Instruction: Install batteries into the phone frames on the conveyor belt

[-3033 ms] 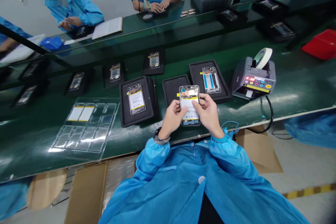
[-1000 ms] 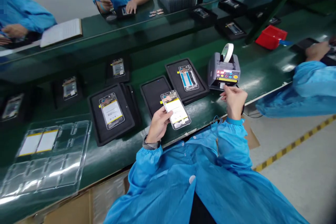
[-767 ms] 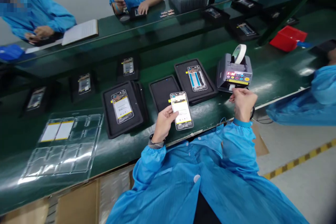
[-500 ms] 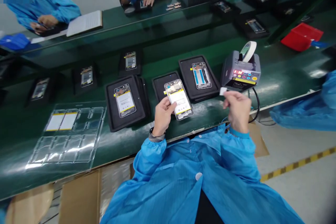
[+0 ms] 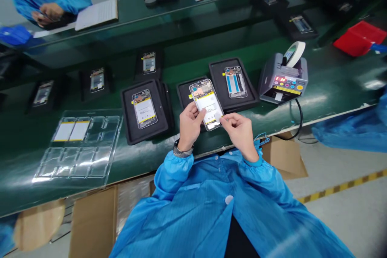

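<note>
In the head view, the right hand point(image 5: 238, 131) has come back from the tape dispenser point(image 5: 282, 78) and is now at the lower right edge of the opened phone point(image 5: 207, 102). About 0.5 seconds ago it carried a small white piece of tape beside the machine; now this piece is not clear to see. At the slot of the dispenser, a new white tab point(image 5: 278, 96) sticks out. I judge that the work has moved from taking the tape to the phone itself.

The left hand point(image 5: 190, 127) holds the phone by its left side, thumb on the front, other fingers mostly hidden. The grip of the right hand is pinched at the phone's edge; whether it clasps the frame or the tape, I cannot tell.

The phone is tilted, in front of a black tray point(image 5: 186, 88) and overlapping it in view. Left of it, the upper tray of a stack point(image 5: 128, 121) has a raised rim, with only a narrow strip of table point(image 5: 145, 157) between stack and left hand. Wider green surface shows between right hand and dispenser, but the cable point(image 5: 299, 117) passes over the near table edge there.
</note>
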Available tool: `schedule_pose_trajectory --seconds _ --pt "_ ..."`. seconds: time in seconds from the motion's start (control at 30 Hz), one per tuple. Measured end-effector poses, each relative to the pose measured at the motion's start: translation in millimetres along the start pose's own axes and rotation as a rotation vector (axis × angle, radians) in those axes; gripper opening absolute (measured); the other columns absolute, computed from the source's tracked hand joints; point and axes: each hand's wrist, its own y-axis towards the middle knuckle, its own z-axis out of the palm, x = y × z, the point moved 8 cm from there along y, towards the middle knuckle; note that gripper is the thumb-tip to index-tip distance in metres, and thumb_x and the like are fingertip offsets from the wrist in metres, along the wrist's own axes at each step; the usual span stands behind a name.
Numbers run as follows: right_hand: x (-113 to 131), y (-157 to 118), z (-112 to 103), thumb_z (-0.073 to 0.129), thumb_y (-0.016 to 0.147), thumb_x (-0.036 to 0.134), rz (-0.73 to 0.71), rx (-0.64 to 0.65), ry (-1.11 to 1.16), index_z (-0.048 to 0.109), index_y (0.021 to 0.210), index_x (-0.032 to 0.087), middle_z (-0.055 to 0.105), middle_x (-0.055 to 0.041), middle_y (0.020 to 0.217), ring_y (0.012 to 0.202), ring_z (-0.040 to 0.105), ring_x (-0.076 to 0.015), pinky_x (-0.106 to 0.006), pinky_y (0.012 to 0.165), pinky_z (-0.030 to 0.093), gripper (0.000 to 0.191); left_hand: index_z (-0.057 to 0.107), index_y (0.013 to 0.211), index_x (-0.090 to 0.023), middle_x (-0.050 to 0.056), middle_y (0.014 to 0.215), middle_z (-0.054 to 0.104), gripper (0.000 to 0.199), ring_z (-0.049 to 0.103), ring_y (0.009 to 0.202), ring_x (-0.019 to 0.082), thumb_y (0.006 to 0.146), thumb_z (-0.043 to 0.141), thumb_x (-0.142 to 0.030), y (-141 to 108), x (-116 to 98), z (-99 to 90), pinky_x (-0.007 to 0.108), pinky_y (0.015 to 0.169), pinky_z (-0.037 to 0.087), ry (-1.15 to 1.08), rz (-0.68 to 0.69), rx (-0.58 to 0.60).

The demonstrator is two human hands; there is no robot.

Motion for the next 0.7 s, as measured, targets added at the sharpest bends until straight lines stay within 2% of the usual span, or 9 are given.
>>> schedule_pose_trajectory --seconds 0.27,0.53,0.63,0.7 --pt "3.3 -2.9 -1.4 0.071 0.084 0.048 -0.053 -0.061 -0.145 0.069 0.08 0.017 0.041 0.0086 0.049 0.049 0.033 -0.009 -0.026 0.054 0.029 0.032 0.068 0.12 -0.016 0.016 0.128 0.076 0.051 0.074 0.119 0.031 0.086 0.086 -0.049 0.4 -2.7 3.1 0.04 0.097 0.063 0.032 0.028 0.009" --pt "3.4 -2.9 -3.9 0.073 0.087 0.05 -0.092 -0.07 -0.284 0.065 0.08 0.019 0.037 0.0102 0.049 0.049 0.033 -0.0098 -0.028 0.057 0.032 0.033 0.068 0.119 -0.015 0.016 0.128 0.076 0.052 0.074 0.12 0.031 0.084 0.088 -0.048 0.0 -4.8 4.7 0.041 0.1 0.062 0.03 0.018 0.016" --pt "5.5 -0.9 -8.2 0.078 0.085 0.048 -0.133 -0.091 -0.291 0.066 0.095 0.02 0.045 0.0093 0.057 0.053 0.041 -0.0111 -0.027 0.058 0.035 0.033 0.068 0.122 -0.015 0.016 0.127 0.076 0.055 0.075 0.118 0.032 0.082 0.089 -0.047 1.2 -0.9 2.3 0.042 0.098 0.063 0.002 0.003 0.016" --pt "5.6 2.0 -7.2 0.082 0.081 0.048 -0.14 -0.059 -0.218 0.065 0.107 0.02 0.057 0.0061 0.069 0.059 0.05 -0.0123 -0.027 0.06 0.041 0.042 0.068 0.124 -0.015 0.017 0.126 0.077 0.056 0.075 0.116 0.032 0.081 0.09 -0.045 1.2 1.9 1.4 0.042 0.096 0.064 -0.031 -0.019 0.025"
